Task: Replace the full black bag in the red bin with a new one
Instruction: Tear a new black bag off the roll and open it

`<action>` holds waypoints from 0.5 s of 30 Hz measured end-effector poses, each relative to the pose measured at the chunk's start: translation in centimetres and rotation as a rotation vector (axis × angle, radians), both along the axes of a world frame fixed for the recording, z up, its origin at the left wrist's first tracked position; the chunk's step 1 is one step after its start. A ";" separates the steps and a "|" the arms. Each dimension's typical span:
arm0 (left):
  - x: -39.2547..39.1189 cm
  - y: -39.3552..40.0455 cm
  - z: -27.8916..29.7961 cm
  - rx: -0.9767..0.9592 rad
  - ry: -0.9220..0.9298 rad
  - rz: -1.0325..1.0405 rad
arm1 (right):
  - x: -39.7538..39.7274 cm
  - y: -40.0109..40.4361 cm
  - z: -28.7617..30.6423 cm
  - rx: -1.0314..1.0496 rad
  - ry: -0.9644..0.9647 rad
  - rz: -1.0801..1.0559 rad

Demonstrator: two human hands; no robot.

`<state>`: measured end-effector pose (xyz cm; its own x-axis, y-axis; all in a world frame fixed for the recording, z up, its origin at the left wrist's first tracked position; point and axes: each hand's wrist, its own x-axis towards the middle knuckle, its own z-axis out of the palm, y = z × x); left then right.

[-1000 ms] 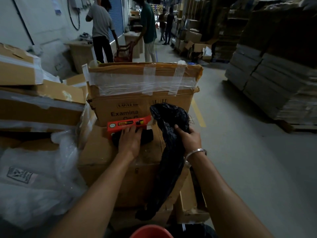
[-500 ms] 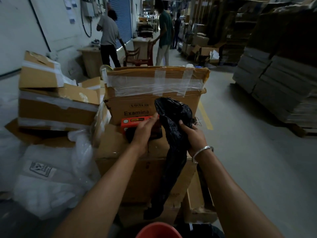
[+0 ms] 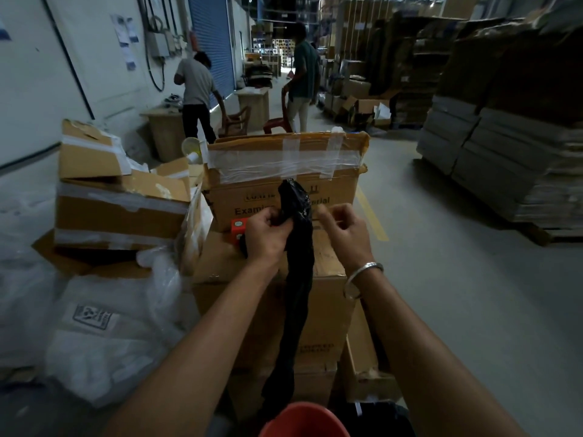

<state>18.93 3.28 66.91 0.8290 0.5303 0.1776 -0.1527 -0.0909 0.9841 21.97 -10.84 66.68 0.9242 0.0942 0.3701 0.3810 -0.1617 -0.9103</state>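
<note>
- Here, the left hand [image 3: 268,234] grips the black bag [image 3: 295,279] near its top, fingers curled round the bunched plastic.
- The bag hangs as a long twisted strip between the two forearms, its crumpled top sticking up just above the left hand and its lower end trailing down toward the red bin [image 3: 304,421].
- The right hand [image 3: 342,228] sits just right of the bag at the same height, fingers curled in; it is blurred, so I cannot tell whether it pinches an edge of the plastic or holds nothing.
- A metal bangle [image 3: 362,279] circles the right wrist.
- Only the rim of the red bin shows, at the near edge, below the hanging bag.
- Behind the hands stands a stack of cardboard boxes [image 3: 277,184], the top one taped shut; an orange box [image 3: 238,228] lies on the lower carton, partly hidden by the left hand.
- More torn boxes [image 3: 120,200] and clear plastic wrap [image 3: 104,326] lie to the left.
- Far off, two people [image 3: 197,93] stand by chairs.
- To the right, flattened cardboard [image 3: 511,159] is stacked on pallets.
</note>
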 end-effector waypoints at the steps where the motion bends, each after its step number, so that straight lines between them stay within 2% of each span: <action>1: -0.3 -0.1 0.1 0.020 0.003 -0.001 | -0.4 0.0 0.2 -0.080 0.010 0.062; 4: -1.6 -0.6 0.6 0.028 -0.021 -0.033 | -1.2 0.2 0.2 -0.217 -0.026 0.025; 9: -3.5 0.5 2.1 0.109 -0.080 0.064 | -1.1 -1.7 0.9 0.033 0.118 -0.174; 12: -4.0 1.7 2.4 0.170 -0.062 0.165 | -1.5 -3.5 1.7 0.038 0.142 -0.257; 15: -4.8 1.9 2.6 0.153 -0.032 0.124 | -1.9 -4.9 2.2 0.028 0.090 -0.307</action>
